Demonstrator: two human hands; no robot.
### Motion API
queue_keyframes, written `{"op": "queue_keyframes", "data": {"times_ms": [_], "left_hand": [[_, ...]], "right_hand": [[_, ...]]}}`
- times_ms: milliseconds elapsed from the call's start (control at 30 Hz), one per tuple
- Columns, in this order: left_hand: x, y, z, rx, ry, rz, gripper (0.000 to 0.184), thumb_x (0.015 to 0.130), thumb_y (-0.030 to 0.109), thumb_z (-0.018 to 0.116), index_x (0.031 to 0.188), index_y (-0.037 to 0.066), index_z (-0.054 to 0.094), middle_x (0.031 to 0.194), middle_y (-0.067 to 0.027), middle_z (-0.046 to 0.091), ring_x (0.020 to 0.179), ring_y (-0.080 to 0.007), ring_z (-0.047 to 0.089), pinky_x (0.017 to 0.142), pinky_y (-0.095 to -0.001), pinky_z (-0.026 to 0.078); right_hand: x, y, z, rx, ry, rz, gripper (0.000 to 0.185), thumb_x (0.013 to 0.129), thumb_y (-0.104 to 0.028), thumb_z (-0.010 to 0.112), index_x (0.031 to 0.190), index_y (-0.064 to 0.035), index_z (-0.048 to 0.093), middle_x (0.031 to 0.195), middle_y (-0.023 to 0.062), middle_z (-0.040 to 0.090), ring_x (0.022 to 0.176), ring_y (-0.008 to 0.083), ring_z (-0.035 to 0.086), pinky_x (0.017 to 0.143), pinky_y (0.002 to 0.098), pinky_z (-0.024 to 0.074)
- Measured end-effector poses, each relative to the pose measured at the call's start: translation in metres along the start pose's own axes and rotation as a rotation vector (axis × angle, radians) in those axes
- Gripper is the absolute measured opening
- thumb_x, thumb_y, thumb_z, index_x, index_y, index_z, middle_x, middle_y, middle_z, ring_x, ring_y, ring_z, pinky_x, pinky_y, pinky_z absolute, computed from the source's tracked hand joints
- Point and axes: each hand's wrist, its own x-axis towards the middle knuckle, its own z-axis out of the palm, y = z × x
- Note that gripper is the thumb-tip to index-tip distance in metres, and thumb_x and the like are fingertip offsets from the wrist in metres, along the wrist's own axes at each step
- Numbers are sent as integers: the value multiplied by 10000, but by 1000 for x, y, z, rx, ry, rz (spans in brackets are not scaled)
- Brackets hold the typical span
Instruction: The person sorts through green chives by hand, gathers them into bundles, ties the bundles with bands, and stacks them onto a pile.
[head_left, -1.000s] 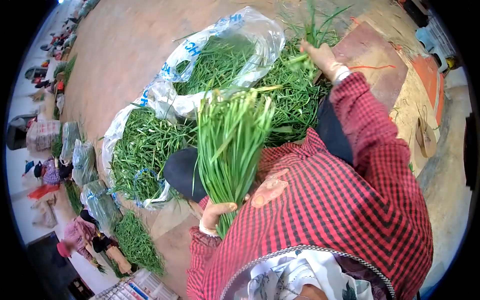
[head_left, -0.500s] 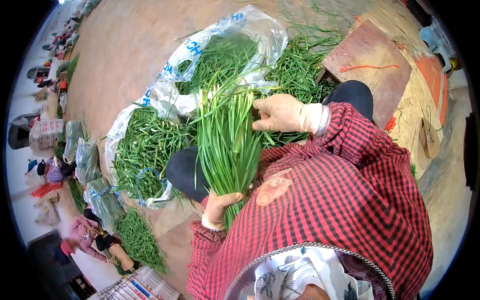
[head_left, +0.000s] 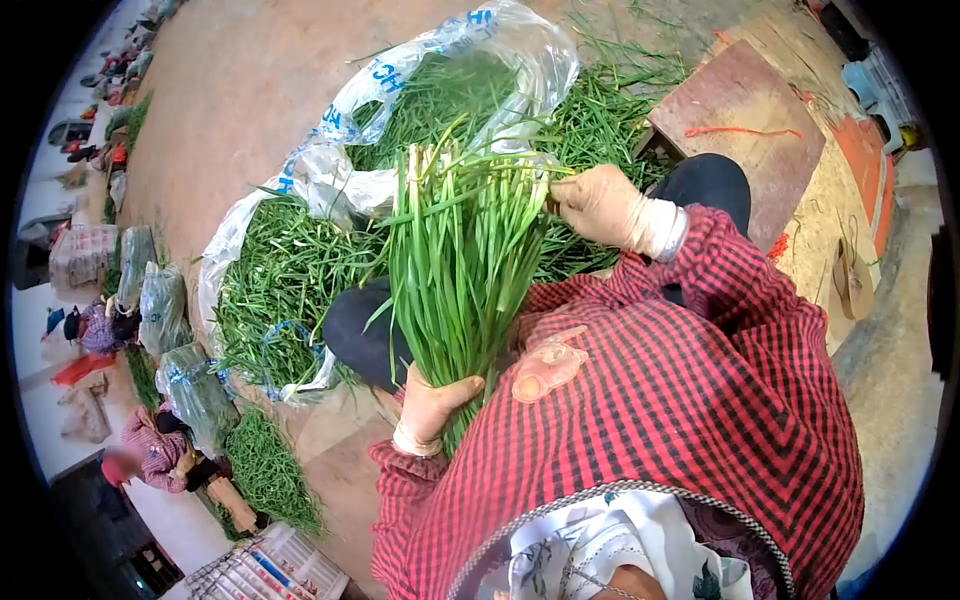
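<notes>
A thick bunch of garlic chives (head_left: 455, 270) stands upright in front of me, pale stem ends at the top. Gloved, my left hand (head_left: 437, 402) wraps round the leafy lower part of it. At the bunch's upper right edge, my right hand (head_left: 603, 207), gloved too, has its fingers pinched together on a chive stalk. The fingertips are partly hidden. Behind the bunch lies an open clear plastic bag (head_left: 360, 108) with blue lettering, its loose greens (head_left: 435, 100) spilling into view. Another heap of chives (head_left: 290, 285) lies to the left on plastic.
On the right stands a low reddish board (head_left: 745, 135) with an orange string (head_left: 740, 131) on it. More chives (head_left: 600, 110) lie beside it. At lower left, another person (head_left: 160, 450) sits near a chive pile (head_left: 270, 470), filled bags (head_left: 197, 395) and a white crate (head_left: 270, 570).
My right hand has moved slightly right and its fingers have closed from a looser pose. The bunch's top has spread rightward. The other person's posture has shifted.
</notes>
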Motion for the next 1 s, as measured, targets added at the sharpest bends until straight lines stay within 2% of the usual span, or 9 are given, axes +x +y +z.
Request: {"op": "queue_keyframes", "data": {"times_ms": [67,233,300,367,433,667,800,933,1000], "left_hand": [[-2,1,-2,-11,19,-16,470,725,-84,709,1174,-12,590,1048,-78,675,891,-171,648,812,-312,523],[-9,2,-4,-1,27,-19,503,717,-167,588,1193,-6,568,1083,-108,654,939,-221,650,816,-343,529],[-8,3,-2,-46,41,-39,417,730,-108,667,1133,-20,606,1006,-81,680,856,-173,652,773,-306,527],[-5,6,0,-31,19,-65,417,726,-103,669,1131,-20,609,1013,-80,680,865,-173,650,783,-308,524],[-1,9,5,-12,-13,-86,418,723,-99,672,1128,-20,612,1019,-80,681,874,-174,649,794,-310,521],[-2,10,7,-22,-46,-136,427,712,-89,680,1129,-15,619,1036,-76,682,902,-169,640,831,-308,502],[-1,2,-11,-11,-90,-169,425,709,-90,689,1120,-13,614,1010,-67,675,865,-166,642,779,-298,514],[-4,2,-17,40,-113,-106,425,708,-100,688,1116,-13,609,991,-62,671,841,-164,642,751,-295,521],[-7,7,-17,55,-92,-126,436,706,-113,685,1123,-13,604,996,-64,672,847,-159,642,764,-296,521]], "right_hand": [[-3,34,26,154,183,56,167,889,-235,544,936,-130,665,811,115,682,742,324,666,656,398,538],[5,80,-8,-105,-269,580,327,887,-312,578,1149,-121,619,1067,132,671,969,311,653,836,425,514],[-2,52,-20,-190,139,326,544,844,-364,634,1303,-98,512,1283,153,569,1079,321,618,912,416,499],[5,15,-34,53,46,72,746,780,-410,713,1395,-101,424,1369,155,499,1152,328,582,953,382,493],[4,-33,-39,179,62,-199,711,784,-370,720,1390,-134,433,1343,148,519,1091,321,620,909,367,525],[16,-43,-15,605,-2,-353,159,872,-168,645,1004,-88,677,982,66,664,882,237,666,755,358,525],[18,-26,-41,1213,-45,176,198,969,-169,579,1058,-2,640,819,85,687,679,120,671,610,231,566],[16,45,-51,1123,277,475,266,957,-265,613,1064,-24,646,780,22,675,601,94,637,542,209,511],[10,85,-46,878,-12,699,426,924,-306,655,1223,-10,581,1015,96,685,841,152,680,696,269,556]]}}
